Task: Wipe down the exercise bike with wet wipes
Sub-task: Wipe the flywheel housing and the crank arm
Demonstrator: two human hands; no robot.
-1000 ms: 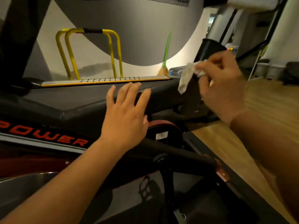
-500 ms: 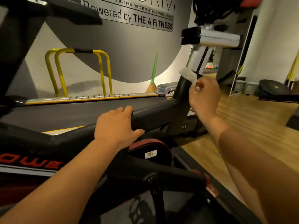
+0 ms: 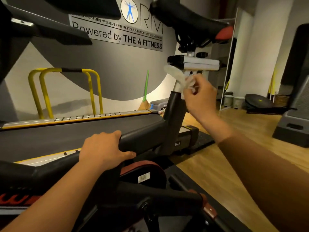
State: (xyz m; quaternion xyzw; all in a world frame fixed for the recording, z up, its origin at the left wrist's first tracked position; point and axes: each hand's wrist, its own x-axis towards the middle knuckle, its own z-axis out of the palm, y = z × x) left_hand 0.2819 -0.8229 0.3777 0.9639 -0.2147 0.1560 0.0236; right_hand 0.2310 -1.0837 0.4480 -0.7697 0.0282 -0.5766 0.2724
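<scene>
Grey gym wall [image 3: 100,67] behind: my right hand [image 3: 200,97] pinches a soft, crumpled white wet wipe [image 3: 175,75] on the silver seat post [image 3: 176,89] of the black exercise bike [image 3: 172,118], left hand [image 3: 102,148] curled round its top tube [image 3: 142,136]; I'd hold the wipe bunched.

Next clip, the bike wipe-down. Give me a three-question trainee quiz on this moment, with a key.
1. The right hand holds the wet wipe against the: A pedal, B seat post, C handlebar?
2. True or false: the left hand hangs free of the frame bar.
3. Fill in: above the post sits the black ____.
Key: 1 B, seat post; 2 false, it grips the bar; 3 saddle.
</scene>
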